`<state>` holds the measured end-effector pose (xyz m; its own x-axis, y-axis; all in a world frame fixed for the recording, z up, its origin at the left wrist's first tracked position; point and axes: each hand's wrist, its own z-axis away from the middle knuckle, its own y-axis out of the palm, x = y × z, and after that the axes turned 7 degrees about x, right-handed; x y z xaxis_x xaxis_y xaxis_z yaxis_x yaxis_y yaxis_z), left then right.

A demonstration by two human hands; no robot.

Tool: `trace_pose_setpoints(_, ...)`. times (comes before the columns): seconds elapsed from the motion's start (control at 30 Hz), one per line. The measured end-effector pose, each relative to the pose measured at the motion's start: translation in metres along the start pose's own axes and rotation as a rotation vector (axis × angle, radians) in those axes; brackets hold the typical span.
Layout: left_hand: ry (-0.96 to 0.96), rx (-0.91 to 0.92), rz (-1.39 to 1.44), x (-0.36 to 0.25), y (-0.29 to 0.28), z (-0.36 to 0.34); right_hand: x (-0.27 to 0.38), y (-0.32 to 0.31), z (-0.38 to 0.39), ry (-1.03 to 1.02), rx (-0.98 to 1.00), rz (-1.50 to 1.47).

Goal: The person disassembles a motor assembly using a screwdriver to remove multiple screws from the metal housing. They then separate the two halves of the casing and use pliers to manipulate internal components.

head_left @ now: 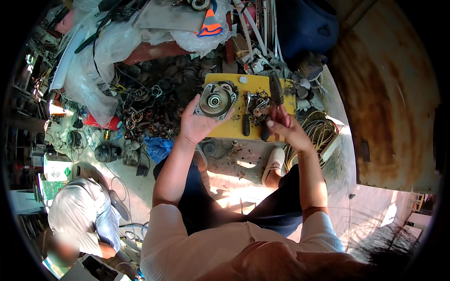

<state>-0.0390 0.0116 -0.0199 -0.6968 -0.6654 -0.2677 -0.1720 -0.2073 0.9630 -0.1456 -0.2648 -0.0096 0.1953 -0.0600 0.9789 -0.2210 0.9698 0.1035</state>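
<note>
My left hand (199, 122) is closed round the edge of a squarish metal motor housing (217, 100) with a round hub in its middle, its open face turned up. It is held over the left part of a yellow board (234, 129). My right hand (293, 132) grips the reddish handles of a pair of pliers (276, 91), whose dark jaws point away from me. On the board, between my hands, lies a tool with a black handle and metal shaft (246, 117). Beside it are several small loose metal parts (258, 104). A black handle (266, 133) shows next to my right fingers.
A white round cap (243, 79) sits near the board's far edge. Piled motor scrap (145, 100) spreads to the left. Coiled yellowish cable (321, 136) lies at the right, a blue barrel (309, 25) beyond. Another person (82, 213) bends over at the lower left.
</note>
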Motion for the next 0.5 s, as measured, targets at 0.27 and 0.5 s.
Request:
trace_pose_setpoints(0.27,0.007,0.076,-0.336,-0.01,-0.014,0.007,-0.017,0.067,-0.007,0.235,0.193,-0.278)
trace_pose_setpoints(0.5,-0.014,0.084,-0.27,-0.002,-0.016,0.005,-0.02,0.063,-0.009,0.241,0.267,-0.072)
